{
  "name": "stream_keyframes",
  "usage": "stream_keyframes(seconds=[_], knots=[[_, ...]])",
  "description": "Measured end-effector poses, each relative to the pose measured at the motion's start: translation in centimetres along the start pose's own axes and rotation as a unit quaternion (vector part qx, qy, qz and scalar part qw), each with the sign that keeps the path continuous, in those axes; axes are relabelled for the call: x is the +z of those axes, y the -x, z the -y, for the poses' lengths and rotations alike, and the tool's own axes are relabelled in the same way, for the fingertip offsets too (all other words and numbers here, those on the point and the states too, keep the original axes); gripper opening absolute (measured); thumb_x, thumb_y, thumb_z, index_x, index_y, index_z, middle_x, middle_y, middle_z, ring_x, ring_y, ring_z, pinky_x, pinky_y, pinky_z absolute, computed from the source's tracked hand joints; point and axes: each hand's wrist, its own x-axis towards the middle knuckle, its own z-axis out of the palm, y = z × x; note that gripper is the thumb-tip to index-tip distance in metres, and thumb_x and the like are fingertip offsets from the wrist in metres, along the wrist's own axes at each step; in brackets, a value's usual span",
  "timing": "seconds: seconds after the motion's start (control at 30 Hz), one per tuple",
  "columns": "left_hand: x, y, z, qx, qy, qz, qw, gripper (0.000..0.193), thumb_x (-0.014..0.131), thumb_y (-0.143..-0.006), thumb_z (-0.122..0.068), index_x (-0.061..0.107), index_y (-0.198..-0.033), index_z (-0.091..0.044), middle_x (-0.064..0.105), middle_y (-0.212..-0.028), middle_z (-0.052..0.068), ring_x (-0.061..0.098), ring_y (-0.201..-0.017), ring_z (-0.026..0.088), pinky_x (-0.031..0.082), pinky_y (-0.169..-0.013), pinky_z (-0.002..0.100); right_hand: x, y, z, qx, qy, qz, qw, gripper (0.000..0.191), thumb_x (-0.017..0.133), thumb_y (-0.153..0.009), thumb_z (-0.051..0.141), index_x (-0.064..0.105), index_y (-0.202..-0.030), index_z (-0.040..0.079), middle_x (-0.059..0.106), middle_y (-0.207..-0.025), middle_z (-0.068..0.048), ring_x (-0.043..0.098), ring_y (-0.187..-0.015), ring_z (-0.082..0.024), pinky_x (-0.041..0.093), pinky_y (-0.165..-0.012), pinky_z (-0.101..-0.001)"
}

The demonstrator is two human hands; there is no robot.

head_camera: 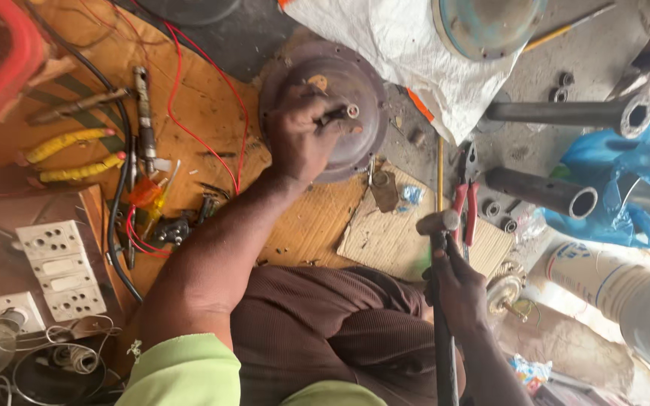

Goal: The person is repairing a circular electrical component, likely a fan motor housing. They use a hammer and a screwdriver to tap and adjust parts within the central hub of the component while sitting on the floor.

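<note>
We see two grey steel pipes (566, 114) on the floor. Our left hand (302, 135) clamps a small metal shaft (340, 113) on the round brown motor housing (362, 90); our right hand (457, 289) grips one black-handled hammer (439, 225).

— What have you got on?

— My shirt is light green, short in the sleeve (182, 372), so both my forearms are bare down to the wrists. My trousers (325, 331) are dark brown with a fine rib in the cloth.

— Anything on your hands?

— No. My left hand (299, 139) and right hand (457, 289) are bare, fingers (317, 98) too.
</note>
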Motion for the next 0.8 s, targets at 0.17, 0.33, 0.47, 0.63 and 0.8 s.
stream_keyframes(seconds=[0.17,0.33,0.47,0.63,0.8], knots=[[0.3,0.0,0.1,0.157,-0.126,-0.048,0.978,0.063,0.101,-0.069,-0.024,0.059,-0.111,-0.003,0.058,-0.103,0.009,0.058,-0.097,0.025,0.050,-0.086,0.043,-1.3,-1.1,-4.8,0.047,0.060,-0.004,0.997,0.053,0.057,-0.100,0.033,0.053,-0.151,0.020,0.066,-0.074,-0.006,0.059,-0.054,-0.014,0.051,-0.050,-0.0323],[0.0,0.0,-0.1,0.142,-0.121,0.013,0.982,0.065,0.101,-0.068,-0.024,0.061,-0.116,-0.009,0.060,-0.110,0.008,0.060,-0.105,0.024,0.050,-0.092,0.041,-1.0,-2.4,-7.0,0.023,0.099,0.009,0.995,0.056,0.059,-0.098,0.035,0.052,-0.151,0.020,0.070,-0.073,-0.006,0.060,-0.054,-0.013,0.051,-0.054,-0.0292],[-0.4,-0.2,0.0,0.121,-0.074,0.069,0.987,0.045,0.094,-0.080,-0.019,0.067,-0.115,-0.008,0.067,-0.103,0.004,0.062,-0.107,0.022,0.053,-0.096,0.039,-0.4,-2.1,-6.5,0.008,0.143,0.016,0.990,0.057,0.060,-0.099,0.038,0.051,-0.152,0.021,0.072,-0.073,-0.006,0.060,-0.056,-0.011,0.052,-0.057,-0.0260],[-1.0,-0.4,-0.1,0.161,-0.090,0.097,0.978,0.033,0.080,-0.097,-0.013,0.069,-0.128,-0.005,0.074,-0.116,0.007,0.061,-0.125,0.027,0.050,-0.108,0.041,0.5,-1.2,-3.1,0.036,0.075,0.041,0.996,0.059,0.060,-0.097,0.038,0.050,-0.153,0.022,0.069,-0.073,-0.007,0.061,-0.055,-0.013,0.052,-0.053,-0.0287],[-0.9,-0.4,0.0,0.163,-0.121,0.107,0.973,0.035,0.077,-0.099,-0.013,0.066,-0.132,-0.003,0.073,-0.121,0.012,0.058,-0.128,0.031,0.047,-0.110,0.045,0.5,-0.5,4.3,-0.073,0.023,0.075,0.994,0.060,0.061,-0.096,0.032,0.049,-0.153,0.019,0.068,-0.076,-0.002,0.059,-0.058,-0.008,0.051,-0.051,-0.0269]])
